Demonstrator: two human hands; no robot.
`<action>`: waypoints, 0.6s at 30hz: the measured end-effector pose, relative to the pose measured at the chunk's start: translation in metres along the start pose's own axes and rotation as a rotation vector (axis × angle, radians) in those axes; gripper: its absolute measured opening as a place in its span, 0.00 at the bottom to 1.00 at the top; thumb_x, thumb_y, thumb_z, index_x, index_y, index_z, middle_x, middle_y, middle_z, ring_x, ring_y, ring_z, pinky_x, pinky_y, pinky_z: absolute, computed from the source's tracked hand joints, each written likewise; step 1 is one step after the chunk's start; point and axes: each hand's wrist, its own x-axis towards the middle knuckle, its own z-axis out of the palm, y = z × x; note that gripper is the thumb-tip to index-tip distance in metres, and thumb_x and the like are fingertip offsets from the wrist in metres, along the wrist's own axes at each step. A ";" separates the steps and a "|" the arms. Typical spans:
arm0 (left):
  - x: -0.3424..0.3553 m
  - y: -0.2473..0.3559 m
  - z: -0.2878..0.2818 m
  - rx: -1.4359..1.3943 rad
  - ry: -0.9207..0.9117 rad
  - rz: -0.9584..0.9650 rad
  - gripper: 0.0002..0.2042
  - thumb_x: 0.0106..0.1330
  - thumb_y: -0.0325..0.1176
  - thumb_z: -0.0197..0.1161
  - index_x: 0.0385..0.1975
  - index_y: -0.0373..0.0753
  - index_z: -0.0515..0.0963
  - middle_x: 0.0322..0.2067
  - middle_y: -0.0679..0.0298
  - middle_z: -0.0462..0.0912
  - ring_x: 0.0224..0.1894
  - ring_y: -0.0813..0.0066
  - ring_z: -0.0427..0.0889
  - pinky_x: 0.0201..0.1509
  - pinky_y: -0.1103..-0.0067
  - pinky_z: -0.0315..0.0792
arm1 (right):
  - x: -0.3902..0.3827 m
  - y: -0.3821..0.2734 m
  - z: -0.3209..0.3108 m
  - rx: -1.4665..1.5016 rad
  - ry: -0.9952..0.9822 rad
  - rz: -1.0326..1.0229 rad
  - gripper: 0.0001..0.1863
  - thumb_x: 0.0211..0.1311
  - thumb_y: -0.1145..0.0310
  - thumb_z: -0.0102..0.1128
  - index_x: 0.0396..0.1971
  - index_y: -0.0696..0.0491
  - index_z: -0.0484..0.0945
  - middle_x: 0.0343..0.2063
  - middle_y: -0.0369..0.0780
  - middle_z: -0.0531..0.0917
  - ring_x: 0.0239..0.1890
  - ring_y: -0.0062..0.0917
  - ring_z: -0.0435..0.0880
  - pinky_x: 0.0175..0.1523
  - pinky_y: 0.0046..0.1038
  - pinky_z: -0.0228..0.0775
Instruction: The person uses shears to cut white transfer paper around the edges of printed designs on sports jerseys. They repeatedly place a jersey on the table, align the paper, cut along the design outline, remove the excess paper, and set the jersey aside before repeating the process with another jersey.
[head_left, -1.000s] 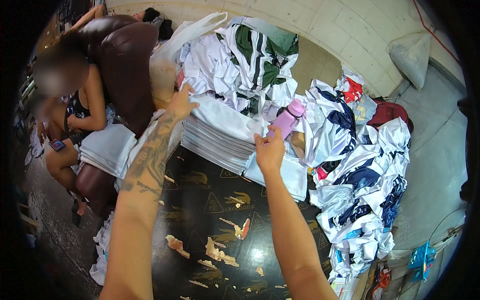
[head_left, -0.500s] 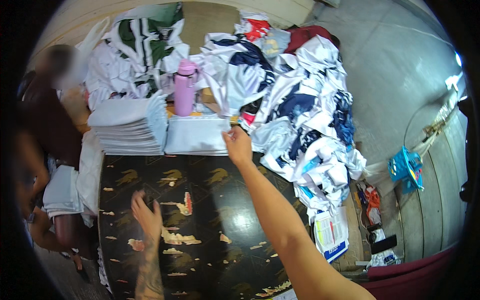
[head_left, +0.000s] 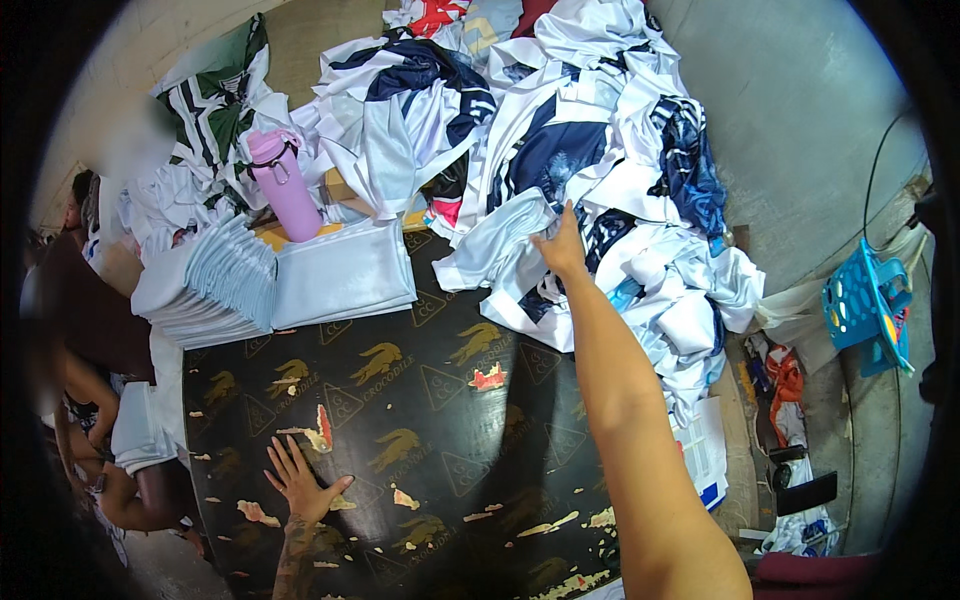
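My left hand (head_left: 304, 488) lies flat on the dark tabletop (head_left: 450, 420), fingers spread and nothing in it. My right hand (head_left: 563, 248) reaches far forward onto a heap of white and navy garments (head_left: 560, 160). Its thumb and forefinger are apart, over a pale grey-white garment (head_left: 505, 238) at the near side of the heap; the other fingers are partly hidden. Left of that heap lies a flat folded white cloth (head_left: 345, 275), touching a tall stack of folded white cloths (head_left: 205, 290).
A pink bottle (head_left: 285, 190) stands behind the folded cloths. Green and white garments (head_left: 215, 105) are heaped at the far left. Another person (head_left: 85, 290) sits beyond the table's left edge. Papers (head_left: 705, 450) lie by the right edge, and a blue plastic basket (head_left: 865, 310) hangs farther right.
My right hand has left the folded cloth and moved right onto the garment heap. My left hand has come down flat on the tabletop. The whole view has shifted.
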 end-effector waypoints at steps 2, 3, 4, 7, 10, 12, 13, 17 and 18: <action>0.000 0.001 0.001 0.004 0.016 0.004 0.78 0.44 0.81 0.73 0.85 0.41 0.32 0.84 0.47 0.26 0.86 0.46 0.22 0.80 0.36 0.20 | -0.007 -0.013 0.010 -0.066 -0.402 0.158 0.25 0.61 0.61 0.74 0.54 0.60 0.83 0.51 0.56 0.87 0.57 0.54 0.86 0.65 0.43 0.77; 0.000 0.002 0.001 0.021 0.024 -0.004 0.78 0.44 0.81 0.73 0.85 0.41 0.32 0.84 0.47 0.27 0.86 0.46 0.22 0.80 0.36 0.21 | -0.012 -0.024 0.004 -0.155 -0.606 0.265 0.23 0.62 0.60 0.73 0.51 0.61 0.85 0.49 0.56 0.88 0.55 0.55 0.87 0.63 0.45 0.79; -0.001 0.001 0.003 0.000 0.012 0.014 0.78 0.44 0.81 0.73 0.85 0.41 0.32 0.84 0.47 0.27 0.86 0.45 0.22 0.80 0.36 0.21 | -0.040 -0.045 -0.003 -0.098 -0.483 0.123 0.16 0.66 0.59 0.66 0.38 0.59 0.87 0.41 0.55 0.89 0.46 0.54 0.89 0.54 0.49 0.82; 0.002 -0.004 0.009 -0.030 0.046 0.022 0.79 0.42 0.82 0.73 0.85 0.40 0.32 0.85 0.47 0.27 0.86 0.45 0.23 0.80 0.35 0.23 | -0.169 -0.135 -0.067 -0.042 -0.910 -0.058 0.12 0.72 0.66 0.56 0.40 0.58 0.83 0.30 0.52 0.88 0.38 0.49 0.90 0.44 0.52 0.82; 0.011 -0.012 0.012 -0.061 0.027 0.045 0.80 0.41 0.83 0.72 0.85 0.40 0.32 0.85 0.47 0.27 0.86 0.45 0.22 0.79 0.35 0.23 | -0.369 -0.237 -0.174 0.232 -1.392 -0.468 0.13 0.68 0.63 0.58 0.42 0.57 0.79 0.30 0.51 0.86 0.35 0.49 0.89 0.41 0.53 0.79; 0.016 -0.010 0.007 -0.089 0.055 0.047 0.79 0.43 0.83 0.71 0.85 0.40 0.32 0.85 0.48 0.26 0.86 0.46 0.22 0.79 0.34 0.23 | -0.466 -0.278 -0.229 0.586 -1.863 -0.278 0.15 0.69 0.60 0.62 0.48 0.55 0.81 0.34 0.52 0.88 0.42 0.49 0.89 0.47 0.50 0.81; 0.014 -0.006 0.005 -0.079 -0.010 0.030 0.79 0.43 0.83 0.71 0.85 0.40 0.32 0.85 0.47 0.25 0.86 0.46 0.23 0.79 0.34 0.24 | -0.497 -0.289 -0.249 0.795 -1.645 -0.143 0.13 0.72 0.64 0.72 0.30 0.54 0.80 0.18 0.30 0.76 0.17 0.15 0.70 0.24 0.27 0.61; -0.033 0.025 0.014 -0.354 0.353 0.071 0.47 0.74 0.63 0.58 0.81 0.34 0.55 0.83 0.47 0.49 0.86 0.47 0.42 0.83 0.41 0.32 | -0.488 -0.254 -0.288 0.458 -1.278 -0.005 0.20 0.74 0.52 0.62 0.52 0.53 0.83 0.36 0.49 0.89 0.40 0.49 0.89 0.46 0.48 0.81; -0.061 0.034 0.031 -0.252 0.339 0.132 0.45 0.74 0.61 0.59 0.80 0.33 0.57 0.83 0.46 0.51 0.85 0.47 0.44 0.84 0.43 0.34 | -0.470 -0.240 -0.291 0.311 -1.215 0.185 0.14 0.71 0.60 0.64 0.49 0.53 0.84 0.43 0.47 0.90 0.49 0.50 0.88 0.55 0.47 0.79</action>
